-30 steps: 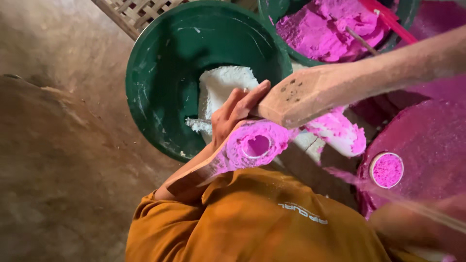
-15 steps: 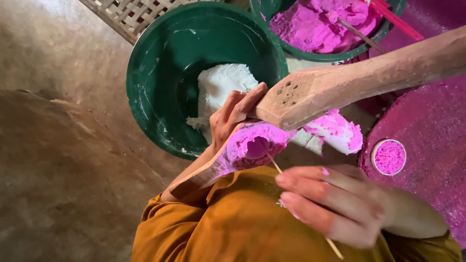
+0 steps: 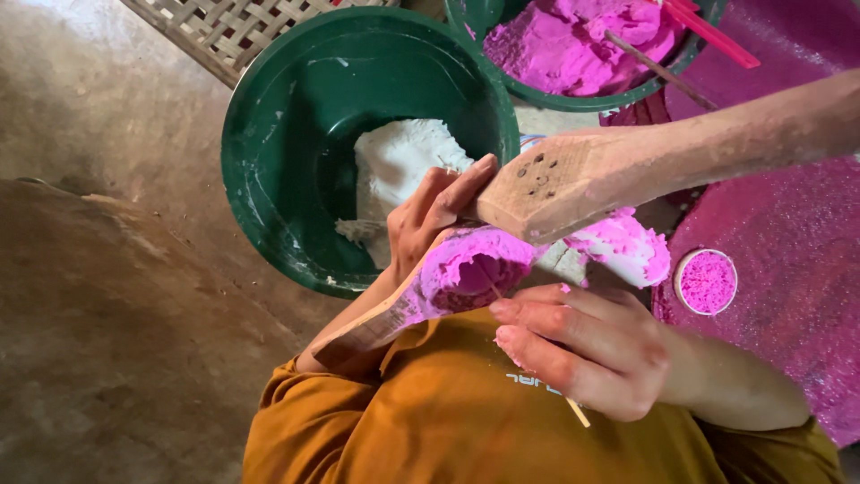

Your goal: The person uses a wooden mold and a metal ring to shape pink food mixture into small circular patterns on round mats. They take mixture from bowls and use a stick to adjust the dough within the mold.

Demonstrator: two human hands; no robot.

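The right hand [image 3: 582,345] pinches a thin bamboo stick [image 3: 578,412] between thumb and fingers, fingers pressed together around it, the stick's far end reaching into the pink-coated hollow of a wooden mould [image 3: 448,278]. One short end of the stick shows below the hand, near the orange shirt [image 3: 448,421]. The left hand [image 3: 430,215] wraps around the far side of the mould, fingers extended and closed against its rim, holding it tilted with its open mouth turned toward the right hand. The mould's inside and lip are caked with bright pink paste; its bare wooden handle runs down and left toward the person's lap.

Just above the mould a heavy wooden beam [image 3: 645,170], pierced with small holes at its blunt end, crosses in from the right. Behind the left hand stands a large green basin [image 3: 278,170] holding a lump of white paste [image 3: 403,161]. At far right of it a second green bowl [image 3: 528,85] is heaped with pink powder, a stick and a red tool resting in it. A lump of pink paste [image 3: 627,246] lies right of the mould, beside a small round cup of pink powder [image 3: 708,280] on a pink-dusted surface [image 3: 788,269]. A woven bamboo tray [image 3: 233,27] lies at far left on the earthen floor [image 3: 98,269].
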